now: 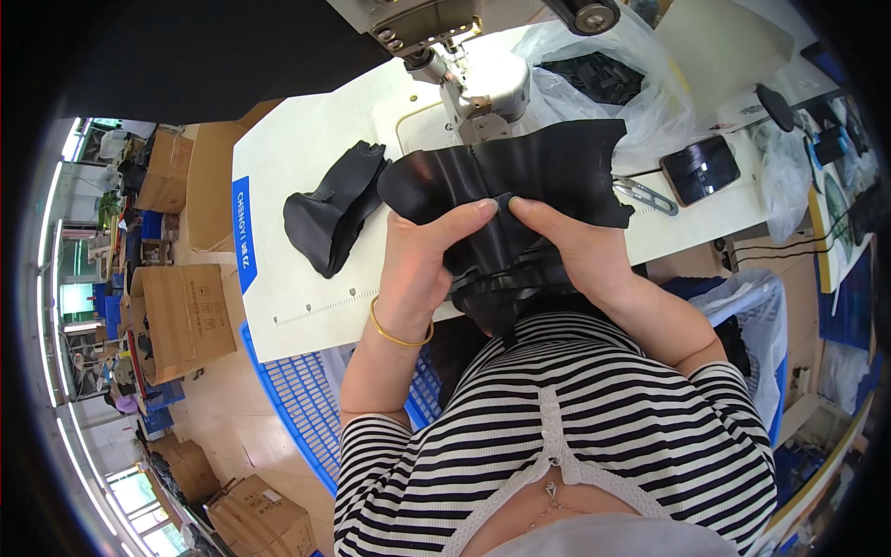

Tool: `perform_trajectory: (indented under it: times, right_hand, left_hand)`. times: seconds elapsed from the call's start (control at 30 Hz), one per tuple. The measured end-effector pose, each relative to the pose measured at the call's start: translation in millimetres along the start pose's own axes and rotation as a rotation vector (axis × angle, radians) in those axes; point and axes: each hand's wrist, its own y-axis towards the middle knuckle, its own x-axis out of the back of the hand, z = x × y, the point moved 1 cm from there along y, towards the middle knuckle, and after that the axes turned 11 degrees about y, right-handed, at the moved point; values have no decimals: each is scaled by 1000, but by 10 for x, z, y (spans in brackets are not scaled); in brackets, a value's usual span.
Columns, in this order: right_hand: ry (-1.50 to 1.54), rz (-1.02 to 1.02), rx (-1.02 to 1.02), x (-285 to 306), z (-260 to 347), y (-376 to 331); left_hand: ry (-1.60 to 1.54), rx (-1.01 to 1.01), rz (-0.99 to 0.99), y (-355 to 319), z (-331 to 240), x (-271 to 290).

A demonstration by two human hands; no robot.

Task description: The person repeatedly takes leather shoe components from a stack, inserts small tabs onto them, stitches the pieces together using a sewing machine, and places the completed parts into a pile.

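A smooth black fabric piece (557, 167) with a seam down its middle is stretched between my two hands, just in front of the sewing machine (483, 102). My left hand (422, 255) grips it from the left, with the thumb on top near the seam. From the right, my right hand (580, 246) grips it too, its thumb close to the other one beside a small dark tab (504, 200). The fingers of both hands are largely hidden under the material. More black folds (501, 288) hang below, against my lap. A second folded black piece (334, 209) lies on the white table (278, 288) at left.
Behind at right stands a clear plastic bag (650, 102) of small black pieces. Thread snips (647, 195) and a phone (701, 170) lie to the right. Blue baskets (288, 390) flank me below the table. Cardboard boxes (186, 320) stand on the floor at left.
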Motion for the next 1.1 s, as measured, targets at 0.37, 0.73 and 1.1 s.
perform_trajectory:
  times: [0.37, 0.73, 1.1]
  right_hand:
    - [209, -20, -54, -27, -38, 17]
    - [94, -21, 8, -48, -13, -9]
    - [84, -16, -3, -81, 11, 19]
  left_hand:
    - [42, -66, -30, 53, 36, -1]
    - [-223, 48, -28, 64, 57, 76]
    - [113, -57, 10, 135, -2, 71]
